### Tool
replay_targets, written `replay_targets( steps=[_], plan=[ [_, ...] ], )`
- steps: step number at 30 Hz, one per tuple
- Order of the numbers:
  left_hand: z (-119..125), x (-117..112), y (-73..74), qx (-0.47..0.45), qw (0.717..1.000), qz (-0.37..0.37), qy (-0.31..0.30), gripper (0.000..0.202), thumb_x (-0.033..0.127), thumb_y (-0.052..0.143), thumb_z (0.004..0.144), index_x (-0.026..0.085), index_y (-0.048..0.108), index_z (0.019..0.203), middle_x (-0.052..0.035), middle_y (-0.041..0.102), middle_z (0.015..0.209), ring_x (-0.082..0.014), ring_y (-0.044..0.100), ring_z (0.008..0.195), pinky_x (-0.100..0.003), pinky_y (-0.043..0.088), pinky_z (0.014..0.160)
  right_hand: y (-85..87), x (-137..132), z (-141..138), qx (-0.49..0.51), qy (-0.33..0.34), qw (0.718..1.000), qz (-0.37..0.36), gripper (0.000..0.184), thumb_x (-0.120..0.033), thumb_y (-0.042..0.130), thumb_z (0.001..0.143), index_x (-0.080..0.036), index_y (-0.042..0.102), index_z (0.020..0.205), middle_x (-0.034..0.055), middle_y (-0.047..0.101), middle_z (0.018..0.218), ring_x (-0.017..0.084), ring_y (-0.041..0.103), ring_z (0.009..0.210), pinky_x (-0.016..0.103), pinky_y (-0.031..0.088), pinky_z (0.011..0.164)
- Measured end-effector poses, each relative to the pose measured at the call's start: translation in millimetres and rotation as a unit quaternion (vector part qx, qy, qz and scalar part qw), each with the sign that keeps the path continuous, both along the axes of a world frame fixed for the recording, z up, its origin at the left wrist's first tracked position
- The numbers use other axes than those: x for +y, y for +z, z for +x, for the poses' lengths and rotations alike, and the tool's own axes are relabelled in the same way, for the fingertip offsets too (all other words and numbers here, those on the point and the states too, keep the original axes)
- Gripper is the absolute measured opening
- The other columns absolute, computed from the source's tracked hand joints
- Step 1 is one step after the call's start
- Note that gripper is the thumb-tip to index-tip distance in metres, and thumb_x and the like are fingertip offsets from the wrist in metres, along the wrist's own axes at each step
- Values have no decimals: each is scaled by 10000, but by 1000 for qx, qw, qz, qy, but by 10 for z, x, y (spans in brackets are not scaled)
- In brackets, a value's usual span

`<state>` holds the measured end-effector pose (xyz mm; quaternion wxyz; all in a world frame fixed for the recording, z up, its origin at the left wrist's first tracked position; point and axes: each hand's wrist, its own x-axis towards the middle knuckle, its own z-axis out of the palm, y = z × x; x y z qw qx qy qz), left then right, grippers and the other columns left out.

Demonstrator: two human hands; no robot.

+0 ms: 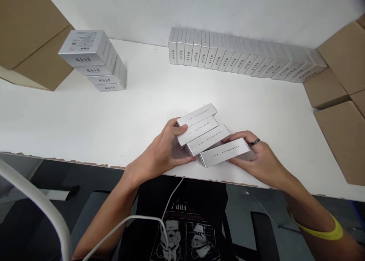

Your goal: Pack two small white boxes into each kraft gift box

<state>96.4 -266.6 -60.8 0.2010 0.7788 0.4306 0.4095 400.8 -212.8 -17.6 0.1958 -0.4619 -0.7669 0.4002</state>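
Several slim silver-white cartons [196,130] stand side by side near the table's front edge, narrow printed sides facing up. My left hand [168,143] is closed around the left end of this group, its thumb lying over the side of one carton. My right hand [253,151] grips the right end of the nearest carton [225,152], fingers behind it and thumb in front. That carton is turned at a slight angle, with a gap between it and its neighbour at the right. A dark ring is on a right finger.
Against the wall runs a long row of matching cartons [228,54]. A stack of several more [99,69] stands at the left, beside a brown cardboard box [34,37]. Other cardboard boxes [342,135] occupy the right side. White cables [128,219] hang in front of me.
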Motion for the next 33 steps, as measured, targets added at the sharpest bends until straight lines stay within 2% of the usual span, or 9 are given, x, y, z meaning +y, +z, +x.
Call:
replay_targets(
  steps=[8, 11, 15, 19, 23, 26, 33],
  plan=[
    [67, -38, -87, -14, 998, 16, 57, 940, 235, 896, 801, 312, 317, 1537, -134, 492, 1450, -302, 580, 1306, -453, 616, 1024, 176, 15, 193, -74, 37, 996, -15, 424, -634, 720, 917, -317, 649, 1190, 4, 726, 1163, 226, 695, 1055, 341, 590, 766],
    [74, -60, -91, -11, 997, 18, 75, 1042, 247, 939, 762, 315, 287, 1571, -132, 493, 1475, -305, 599, 1286, -464, 618, 1041, 212, 35, 236, -83, 45, 995, -15, 413, -616, 717, 927, -327, 640, 1212, -5, 716, 1171, 216, 685, 1054, 326, 585, 764],
    [81, -66, -49, -7, 996, -8, 86, 1113, 273, 976, 718, 312, 282, 1587, -135, 514, 1472, -308, 635, 1220, -464, 646, 983, 230, 53, 256, -90, 38, 995, -25, 431, -620, 728, 914, -335, 625, 1220, -15, 719, 1100, 197, 681, 959, 310, 584, 722],
    [87, -54, 28, 12, 997, -26, 76, 1072, 275, 970, 736, 305, 319, 1588, -134, 531, 1459, -326, 607, 1276, -474, 634, 1017, 222, 53, 216, -81, 32, 996, -36, 459, -627, 718, 915, -321, 627, 1244, 11, 726, 1171, 231, 693, 1041, 352, 611, 807],
    [92, -56, 63, 39, 997, -23, 66, 1004, 261, 953, 761, 283, 368, 1577, -145, 534, 1395, -316, 613, 1232, -438, 660, 925, 175, 41, 135, -70, 36, 996, -35, 483, -623, 707, 919, -309, 626, 1277, 37, 709, 1278, 266, 682, 1172, 391, 621, 885],
    [98, -59, 49, 31, 998, -22, 58, 979, 274, 943, 777, 296, 375, 1574, -143, 529, 1394, -311, 603, 1240, -435, 655, 936, 132, 30, 69, -57, 47, 997, -10, 443, -593, 686, 939, -300, 635, 1269, 46, 709, 1269, 260, 687, 1164, 412, 615, 942],
    [77, -68, 6, 11, 999, -25, 41, 946, 302, 885, 840, 313, 328, 1604, -159, 502, 1444, -344, 580, 1298, -481, 653, 974, 43, 3, -20, -31, 40, 998, 34, 513, -547, 718, 940, -297, 592, 1370, 60, 677, 1348, 263, 668, 1206, 411, 617, 926]
  ],
)
